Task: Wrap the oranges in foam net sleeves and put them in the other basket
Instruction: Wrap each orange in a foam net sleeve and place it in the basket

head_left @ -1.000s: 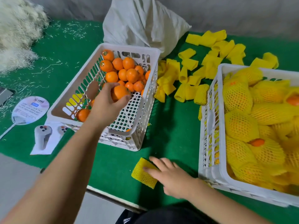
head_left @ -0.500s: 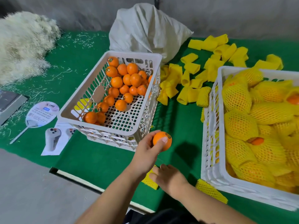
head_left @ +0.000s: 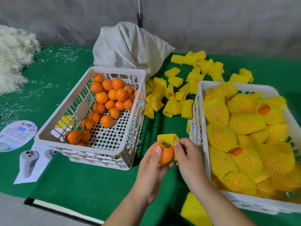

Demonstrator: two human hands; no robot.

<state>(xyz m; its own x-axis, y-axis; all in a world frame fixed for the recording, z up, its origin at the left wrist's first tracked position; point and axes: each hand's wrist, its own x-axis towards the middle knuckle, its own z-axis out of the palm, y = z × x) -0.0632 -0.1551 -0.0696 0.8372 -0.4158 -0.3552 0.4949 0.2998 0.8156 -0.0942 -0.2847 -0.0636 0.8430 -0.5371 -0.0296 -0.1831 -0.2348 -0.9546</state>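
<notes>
Orange point(head_left: 162, 154) gripped in left hand point(head_left: 150, 167) between both baskets, right hand point(head_left: 189, 158) pinching foam sleeve point(head_left: 167, 138) against it, not yet pulled on. Right basket point(head_left: 197, 101) looks nearly full of wrapped fruit; left basket point(head_left: 53, 126) holds roughly 20 bare ones.

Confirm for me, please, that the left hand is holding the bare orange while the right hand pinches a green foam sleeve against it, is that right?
Not quite: the foam sleeve is yellow, not green; green is the table covering. The head view shows the left hand holding the bare orange and the right hand pinching the sleeve against it.
</notes>
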